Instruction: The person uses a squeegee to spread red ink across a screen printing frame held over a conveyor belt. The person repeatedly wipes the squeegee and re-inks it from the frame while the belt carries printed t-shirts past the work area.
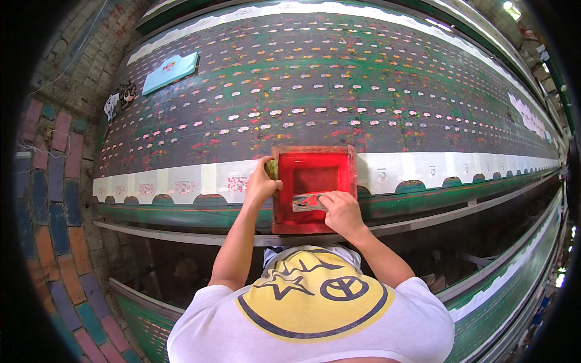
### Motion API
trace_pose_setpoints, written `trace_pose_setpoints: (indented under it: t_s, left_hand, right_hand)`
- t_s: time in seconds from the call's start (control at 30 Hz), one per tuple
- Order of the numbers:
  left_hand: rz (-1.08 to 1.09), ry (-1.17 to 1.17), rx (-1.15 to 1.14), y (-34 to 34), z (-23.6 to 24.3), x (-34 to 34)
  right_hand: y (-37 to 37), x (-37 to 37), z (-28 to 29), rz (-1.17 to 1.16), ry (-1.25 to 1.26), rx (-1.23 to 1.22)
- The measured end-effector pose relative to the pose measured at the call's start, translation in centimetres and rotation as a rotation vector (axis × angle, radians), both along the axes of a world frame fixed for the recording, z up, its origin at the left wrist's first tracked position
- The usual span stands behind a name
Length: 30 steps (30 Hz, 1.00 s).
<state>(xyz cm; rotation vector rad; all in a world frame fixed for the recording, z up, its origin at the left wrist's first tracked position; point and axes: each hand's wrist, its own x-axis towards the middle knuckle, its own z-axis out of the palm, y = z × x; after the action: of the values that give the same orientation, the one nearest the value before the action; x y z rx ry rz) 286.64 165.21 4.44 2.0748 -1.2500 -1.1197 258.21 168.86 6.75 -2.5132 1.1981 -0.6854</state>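
A square wooden printing screen frame (343, 149), stained red with red ink inside, rests on the near edge of a long printing table (212, 145) over a strip of white fabric pieces (393, 166). My left hand (260, 184) is closed on the frame's left side, beside a yellowish block there. My right hand (339, 209) grips a paint-smeared squeegee (305, 202) lying inside the frame, low over the red ink. The fabric strip has small printed motifs, some pink. Rows of small pale and colored shapes cover the dark, paint-spotted tabletop beyond.
A folded light blue cloth stack (170, 73) and small dark objects (127, 94) sit at the table's far left. White pieces (526, 115) lie at the right. A rail (423, 221) runs along the near edge; another green table (490, 308) stands behind me. A colored brick floor (78, 278) is at left.
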Motion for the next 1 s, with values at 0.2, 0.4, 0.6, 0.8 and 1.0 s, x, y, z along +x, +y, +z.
trace_pose_setpoints:
  t_s: [0.2, 0.4, 0.6, 0.8, 1.0]
  left_hand:
    - [0.009, -0.038, 0.016, 0.1, 0.0, -0.5]
    - [0.017, -0.034, 0.049, -0.1, 0.7, -0.8]
    - [-0.01, -0.039, 0.055, -0.3, 0.7, -0.8]
    - [-0.047, -0.069, 0.04, -0.5, 1.0, -1.0]
    - [-0.056, -0.071, 0.001, 0.0, 0.1, -0.5]
  right_hand:
    - [0.0, -0.4, -0.1, 0.022, -0.013, 0.021]
    - [0.0, -0.5, 0.1, 0.012, -0.016, 0.024]
    - [0.4, -0.9, 0.0, 0.018, 0.004, 0.044]
    - [0.6, -1.0, 0.3, 0.042, 0.013, 0.033]
    - [-3.6, -0.5, 1.4, 0.061, -0.006, -0.017]
